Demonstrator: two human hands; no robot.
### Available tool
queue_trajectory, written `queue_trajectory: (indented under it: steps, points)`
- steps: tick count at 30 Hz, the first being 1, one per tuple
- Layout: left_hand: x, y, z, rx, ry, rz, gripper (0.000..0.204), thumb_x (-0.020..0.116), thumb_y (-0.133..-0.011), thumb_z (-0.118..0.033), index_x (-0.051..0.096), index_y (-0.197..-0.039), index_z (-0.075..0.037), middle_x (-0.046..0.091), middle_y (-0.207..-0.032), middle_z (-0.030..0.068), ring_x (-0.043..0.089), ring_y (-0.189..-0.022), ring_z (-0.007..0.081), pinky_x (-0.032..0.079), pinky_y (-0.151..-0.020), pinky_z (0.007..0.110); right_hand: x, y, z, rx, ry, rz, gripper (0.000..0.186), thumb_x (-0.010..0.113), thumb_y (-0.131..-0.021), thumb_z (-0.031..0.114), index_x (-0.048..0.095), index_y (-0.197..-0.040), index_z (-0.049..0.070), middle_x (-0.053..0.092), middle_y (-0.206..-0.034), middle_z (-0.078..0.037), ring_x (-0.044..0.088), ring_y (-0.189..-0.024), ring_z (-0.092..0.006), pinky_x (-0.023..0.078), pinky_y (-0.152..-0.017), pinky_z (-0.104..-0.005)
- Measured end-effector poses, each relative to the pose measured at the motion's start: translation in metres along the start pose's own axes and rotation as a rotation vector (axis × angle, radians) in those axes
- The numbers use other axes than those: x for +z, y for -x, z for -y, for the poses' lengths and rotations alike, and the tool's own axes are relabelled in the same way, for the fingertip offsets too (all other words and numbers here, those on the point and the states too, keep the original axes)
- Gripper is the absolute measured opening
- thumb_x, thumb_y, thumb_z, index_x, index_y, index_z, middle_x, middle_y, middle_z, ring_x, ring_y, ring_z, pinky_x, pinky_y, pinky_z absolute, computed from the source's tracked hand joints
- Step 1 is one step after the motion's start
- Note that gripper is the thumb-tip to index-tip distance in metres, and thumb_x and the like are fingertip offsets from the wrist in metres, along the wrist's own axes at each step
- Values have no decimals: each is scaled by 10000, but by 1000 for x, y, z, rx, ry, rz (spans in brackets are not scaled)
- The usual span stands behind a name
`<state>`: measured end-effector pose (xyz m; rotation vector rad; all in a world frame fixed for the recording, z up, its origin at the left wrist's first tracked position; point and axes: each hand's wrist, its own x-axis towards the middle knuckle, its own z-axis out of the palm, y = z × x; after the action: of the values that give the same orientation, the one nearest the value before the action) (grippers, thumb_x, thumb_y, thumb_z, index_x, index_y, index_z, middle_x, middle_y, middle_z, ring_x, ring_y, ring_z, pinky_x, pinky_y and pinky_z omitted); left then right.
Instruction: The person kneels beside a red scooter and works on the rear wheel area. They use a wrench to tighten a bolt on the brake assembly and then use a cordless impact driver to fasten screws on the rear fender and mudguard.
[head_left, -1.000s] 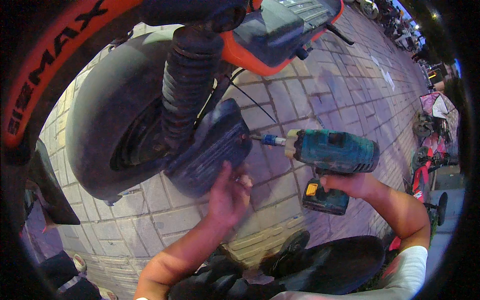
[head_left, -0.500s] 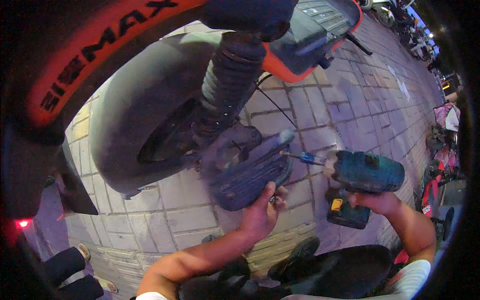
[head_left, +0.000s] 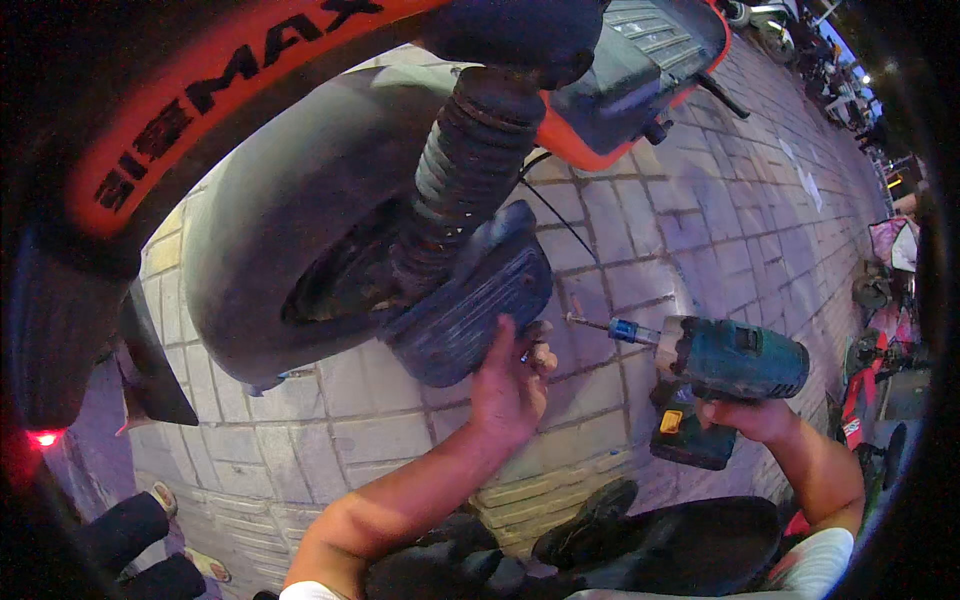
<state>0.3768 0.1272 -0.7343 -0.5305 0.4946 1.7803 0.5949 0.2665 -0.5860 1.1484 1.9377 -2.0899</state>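
A scooter's rear wheel (head_left: 270, 230) fills the upper left, with a ribbed black shock absorber (head_left: 460, 180) in front of it. Below the shock sits a dark ribbed engine cover (head_left: 455, 310). My left hand (head_left: 510, 380) rests its fingers on the cover's right edge and pinches something small that I cannot make out. My right hand (head_left: 755, 415) grips the handle of a teal cordless drill (head_left: 735, 360). The drill's bit (head_left: 600, 326) points left and stands a little apart from the cover and from my left fingers.
Grey brick paving (head_left: 700, 220) spreads under and behind the scooter. The scooter's orange and black body (head_left: 640, 80) arches overhead. Parked scooters (head_left: 880, 340) stand at the right rim. My dark shoe (head_left: 590, 515) is below. Another person's feet in sandals (head_left: 160, 540) are at the lower left.
The drill's bit has drawn back to the right, off the engine cover. My left hand has slid from under the cover up to its right edge. The view has shifted.
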Motion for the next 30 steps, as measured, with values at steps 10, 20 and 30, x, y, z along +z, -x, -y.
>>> queue_trajectory:
  steps: [10,20,30]
  points:
    - [1,-12,-6,38,59,83,404,592,-842,-445,555,-1039,-95,591,-950,50,477,-714,137,384,-692,267,3,-16,8,62,155,-101,339,644,-780,52,549,-1105,35,586,-860,-36,546,-733,-119,459,-649,-268]
    - [-2,-7,-13,82,-19,76,497,565,-858,-458,483,-1182,-91,548,-1063,65,432,-723,117,368,-712,265,16,-68,37,-41,405,-89,190,638,-759,44,595,-945,36,601,-751,-23,573,-655,-114,473,-604,-274]
    - [-12,-8,-15,-9,34,35,443,564,-869,-428,495,-1148,-90,559,-1050,67,449,-729,120,413,-703,276,34,-80,70,29,439,-114,280,676,-730,53,592,-997,52,607,-821,-9,564,-686,-101,476,-606,-273]
